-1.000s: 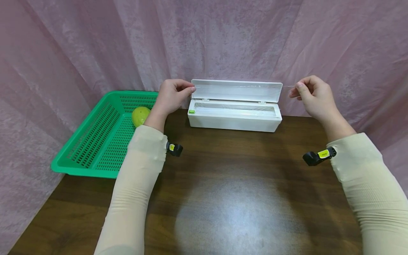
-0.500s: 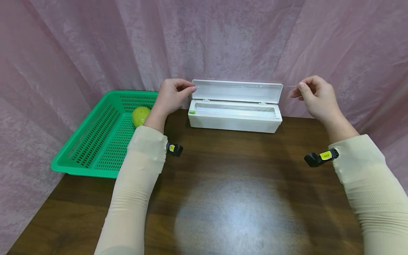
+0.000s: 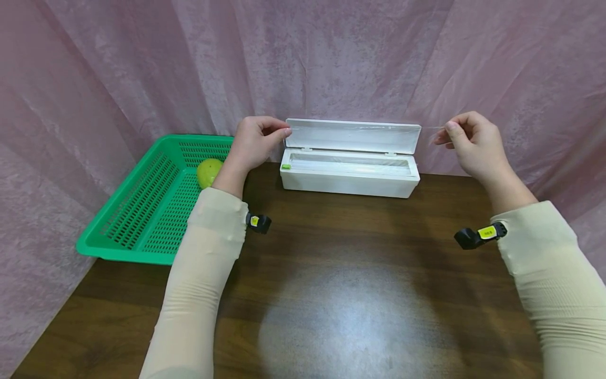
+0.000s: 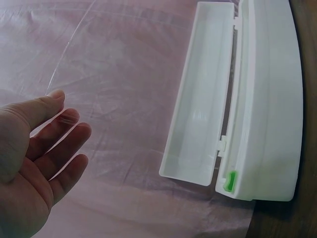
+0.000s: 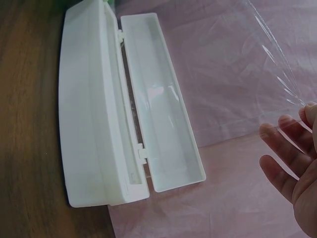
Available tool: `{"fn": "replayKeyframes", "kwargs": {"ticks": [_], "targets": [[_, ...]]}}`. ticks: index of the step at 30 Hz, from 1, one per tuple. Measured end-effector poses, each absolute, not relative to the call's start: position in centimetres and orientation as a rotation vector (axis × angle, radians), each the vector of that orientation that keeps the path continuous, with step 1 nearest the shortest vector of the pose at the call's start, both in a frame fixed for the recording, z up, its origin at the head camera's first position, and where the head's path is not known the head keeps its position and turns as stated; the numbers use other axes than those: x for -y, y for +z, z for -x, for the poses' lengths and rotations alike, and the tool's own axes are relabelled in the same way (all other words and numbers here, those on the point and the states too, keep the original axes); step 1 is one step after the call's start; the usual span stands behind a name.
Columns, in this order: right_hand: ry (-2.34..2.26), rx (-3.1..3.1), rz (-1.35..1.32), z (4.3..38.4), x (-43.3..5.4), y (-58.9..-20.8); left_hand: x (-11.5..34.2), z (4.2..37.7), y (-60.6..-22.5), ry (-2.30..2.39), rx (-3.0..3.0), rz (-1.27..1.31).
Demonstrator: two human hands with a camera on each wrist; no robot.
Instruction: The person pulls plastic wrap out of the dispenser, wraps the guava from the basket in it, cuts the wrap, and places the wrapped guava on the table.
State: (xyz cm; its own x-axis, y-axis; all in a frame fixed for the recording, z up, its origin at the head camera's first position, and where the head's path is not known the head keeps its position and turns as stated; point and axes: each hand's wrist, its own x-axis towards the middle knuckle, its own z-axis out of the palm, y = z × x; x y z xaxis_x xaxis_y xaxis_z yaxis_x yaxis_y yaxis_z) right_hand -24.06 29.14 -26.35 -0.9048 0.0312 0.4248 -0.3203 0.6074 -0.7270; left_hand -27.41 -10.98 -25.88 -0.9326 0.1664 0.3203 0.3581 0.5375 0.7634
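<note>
A sheet of clear cling film [image 5: 271, 39] is stretched between my two hands, its edge a thin bright line across the open lid [image 3: 350, 138] of a white cling film dispenser [image 3: 347, 183]. With thumb and fingertips my left hand [image 3: 254, 142] pinches one corner, just left of the lid. At the opposite corner my right hand [image 3: 475, 141] pinches the film, which gathers into creases by the thumb in the right wrist view. The other fingers of both hands are spread and slightly bent. A green cutter slider [image 4: 230, 181] sits at the dispenser's left end.
A green plastic basket [image 3: 128, 258] stands left of the dispenser, partly behind my left arm, with a yellow-green round fruit [image 3: 208, 172] inside. A pink curtain [image 3: 360, 58] hangs behind the brown wooden table [image 3: 331, 252].
My right hand has drifted a little to the right, still pinching the cling film. The left hand has hardly moved, and the dispenser stays in place with its lid up.
</note>
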Motion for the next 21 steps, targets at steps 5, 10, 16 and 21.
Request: {"fn": "replayKeyframes", "kwargs": {"ticks": [5,10,16,21], "targets": [[1.214,2.438,-0.225,23.85,-29.22,-26.21,10.91,27.37,-25.76,-1.347,2.551,0.46],[1.262,2.398,-0.246,23.72,-29.22,-26.06,10.84,27.27,-25.55,-1.344,2.557,0.469],[1.242,2.4,-0.25,23.65,-29.26,-25.93,10.9,27.0,-25.21,-1.33,2.569,0.464],[1.213,2.415,-0.244,23.6,-29.3,-25.76,10.98,26.87,-25.0,-1.322,2.561,0.471]]}}
